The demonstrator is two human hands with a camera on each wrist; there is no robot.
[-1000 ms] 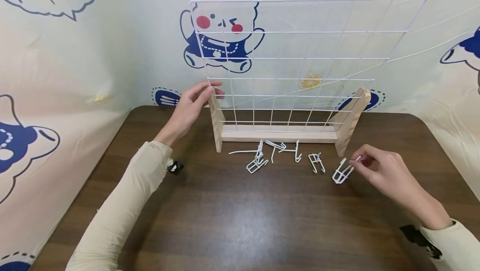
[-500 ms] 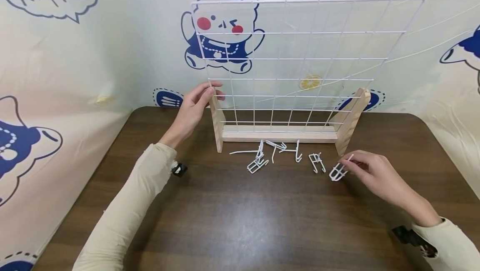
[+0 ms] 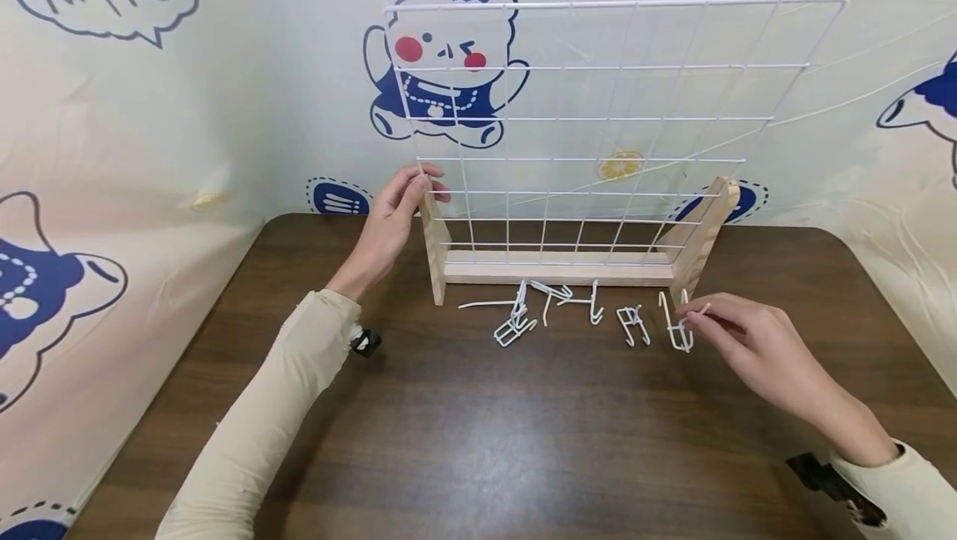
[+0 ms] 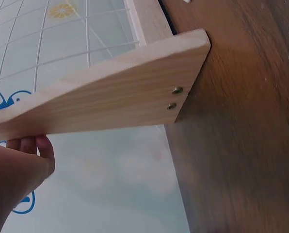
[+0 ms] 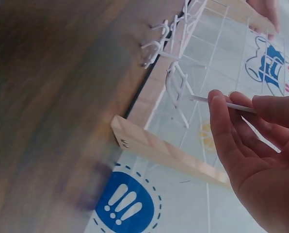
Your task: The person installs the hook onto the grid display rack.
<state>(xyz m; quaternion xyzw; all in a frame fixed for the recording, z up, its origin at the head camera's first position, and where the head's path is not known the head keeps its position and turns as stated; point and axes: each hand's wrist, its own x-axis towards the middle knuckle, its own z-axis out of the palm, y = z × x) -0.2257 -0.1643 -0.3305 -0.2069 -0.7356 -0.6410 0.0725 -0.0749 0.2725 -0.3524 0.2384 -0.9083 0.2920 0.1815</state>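
A white wire grid rack (image 3: 598,118) stands upright between two wooden side supports at the back of the table. My left hand (image 3: 394,212) grips the top of the left wooden support (image 3: 436,249), fingers behind it and thumb in front. In the left wrist view the fingers curl under the edge of the support (image 4: 125,97). My right hand (image 3: 763,349) pinches the straight rod of a white wire hook (image 3: 679,332) between thumb and fingers. The hook (image 5: 177,90) is held in the air near the right wooden support (image 5: 159,148), its looped frame pointing away from the hand.
Several more white wire hooks (image 3: 516,316) lie loosely along the front of the wooden base bar (image 3: 557,274). One small hook (image 3: 632,326) lies nearest the right hand. A printed cloth (image 3: 247,66) hangs behind and beside the dark wooden table (image 3: 478,440).
My right hand has drawn the hook slightly left and turned it, so its prongs now point upward. My left hand stays on the support.
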